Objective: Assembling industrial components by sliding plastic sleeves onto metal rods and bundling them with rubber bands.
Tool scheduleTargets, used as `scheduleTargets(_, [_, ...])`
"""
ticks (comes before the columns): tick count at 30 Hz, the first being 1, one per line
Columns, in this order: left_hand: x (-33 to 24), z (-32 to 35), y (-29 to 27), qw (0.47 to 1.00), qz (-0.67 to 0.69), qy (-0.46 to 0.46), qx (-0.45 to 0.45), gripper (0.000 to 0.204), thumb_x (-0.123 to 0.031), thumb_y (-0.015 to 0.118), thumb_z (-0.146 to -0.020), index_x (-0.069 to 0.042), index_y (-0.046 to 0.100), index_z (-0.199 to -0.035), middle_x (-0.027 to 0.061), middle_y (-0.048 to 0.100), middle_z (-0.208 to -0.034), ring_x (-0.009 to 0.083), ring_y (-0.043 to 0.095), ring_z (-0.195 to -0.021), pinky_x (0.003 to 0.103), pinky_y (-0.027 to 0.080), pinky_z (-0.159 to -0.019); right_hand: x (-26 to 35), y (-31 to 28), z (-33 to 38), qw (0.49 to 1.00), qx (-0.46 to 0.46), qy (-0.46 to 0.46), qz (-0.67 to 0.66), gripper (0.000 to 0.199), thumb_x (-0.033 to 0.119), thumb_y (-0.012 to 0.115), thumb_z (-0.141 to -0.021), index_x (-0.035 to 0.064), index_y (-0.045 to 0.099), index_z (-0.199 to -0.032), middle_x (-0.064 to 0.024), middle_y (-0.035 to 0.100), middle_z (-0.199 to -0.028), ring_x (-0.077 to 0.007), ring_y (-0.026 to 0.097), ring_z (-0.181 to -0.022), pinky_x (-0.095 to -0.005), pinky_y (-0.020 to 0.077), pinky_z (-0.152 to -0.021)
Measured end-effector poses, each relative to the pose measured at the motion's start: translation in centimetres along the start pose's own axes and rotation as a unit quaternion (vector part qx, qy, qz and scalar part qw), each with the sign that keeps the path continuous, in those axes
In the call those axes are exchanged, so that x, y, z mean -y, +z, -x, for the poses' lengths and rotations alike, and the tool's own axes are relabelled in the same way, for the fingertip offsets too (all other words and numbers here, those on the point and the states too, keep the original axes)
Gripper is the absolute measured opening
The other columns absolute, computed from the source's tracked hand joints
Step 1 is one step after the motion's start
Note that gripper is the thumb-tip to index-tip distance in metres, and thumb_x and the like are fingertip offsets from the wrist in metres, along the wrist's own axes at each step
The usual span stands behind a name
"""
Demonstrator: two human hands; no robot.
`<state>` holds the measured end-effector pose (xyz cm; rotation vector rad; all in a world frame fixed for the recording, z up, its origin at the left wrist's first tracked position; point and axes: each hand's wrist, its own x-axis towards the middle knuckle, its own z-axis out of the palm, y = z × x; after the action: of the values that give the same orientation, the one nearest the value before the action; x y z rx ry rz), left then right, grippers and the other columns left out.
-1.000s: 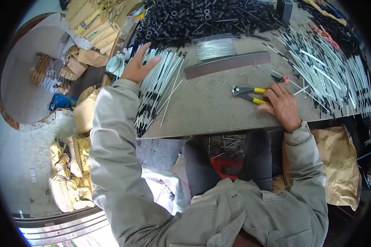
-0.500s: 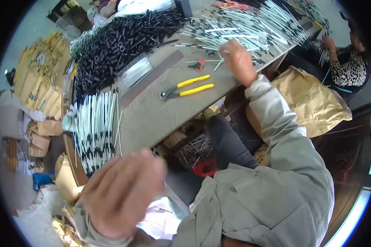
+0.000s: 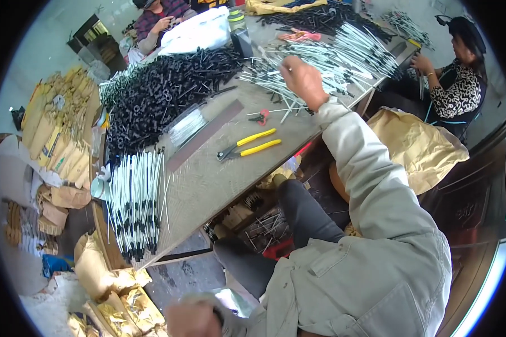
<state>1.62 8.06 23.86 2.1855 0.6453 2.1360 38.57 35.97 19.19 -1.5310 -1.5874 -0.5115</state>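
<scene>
My right hand (image 3: 303, 82) is closed at the near edge of a loose heap of thin white rods with black fittings (image 3: 331, 59). A small pale tip shows at its fingers, but what they grip is too small to name. Low at the bottom edge, my left hand (image 3: 194, 319) is smeared by motion, apart from the table, its fingers unreadable. Nearer me on the table lie pliers with yellow handles (image 3: 257, 136) and small red-handled snips (image 3: 262, 117). Further left, similar white rods with black fittings (image 3: 135, 202) lie in an orderly row.
A large mound of black plastic parts (image 3: 163, 95) covers the table's far left, beside a flat dark strip (image 3: 205, 135) and a clear bag (image 3: 186, 128). A bottle (image 3: 239, 33) stands behind. Brown paper (image 3: 416, 146) lies at the right, near a seated person (image 3: 461, 84); another person sits far left.
My left hand has dropped down toward the lower edge, uncovering the table's near left corner. My right hand has shifted slightly left in the picture, and the whole view has tilted up a little.
</scene>
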Motion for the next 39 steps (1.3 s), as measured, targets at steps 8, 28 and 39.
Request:
scheduleTargets(8, [6.2, 22.5, 8.3, 0.701, 0.196, -0.664, 0.169, 0.023, -0.015, 0.052, -0.09, -0.001, 0.054, -0.108, 0.0102, 0.063, -0.084, 0.014, 0.061, -0.073, 0.024, 0.049, -0.065, -0.7, -7.4, 5.8, 0.928, -0.156, 0.222, -0.257, 0.016, 0.015, 0.065, -0.081, 0.0016, 0.057, -0.08, -0.0054, 0.056, -0.057, -0.0096, 0.051, -0.05, -0.0258, 0.04, -0.046])
scheduleTargets(28, [6.8, 12.8, 20.5, 0.793, 0.13, -0.361, 0.474, 0.03, -0.012, 0.055, -0.087, 0.001, 0.05, -0.114, 0.0067, 0.061, -0.093, 0.0132, 0.059, -0.083, 0.026, 0.048, -0.073, 0.4, -5.7, -2.3, 0.99, 0.0, -0.057, -0.13, 0.022, 0.019, 0.062, -0.083, -0.0014, 0.056, -0.081, -0.0112, 0.055, -0.058, -0.0135, 0.058, -0.052, -0.0299, 0.0416, -0.046])
scheduleTargets(39, [8.8, 12.8, 20.6, 0.613, 0.385, -0.622, 0.299, 0.043, -0.029, 0.036, -0.096, 0.004, 0.042, -0.123, 0.0149, 0.056, -0.111, 0.0222, 0.058, -0.097, 0.031, 0.046, -0.084, 4.8, -20.2, 10.5, 0.913, -0.001, 0.278, -0.299, 0.029, 0.01, 0.05, -0.088, -0.0044, 0.057, -0.112, 0.0042, 0.049, -0.066, -0.0026, 0.04, -0.054, -0.0182, 0.0283, -0.047])
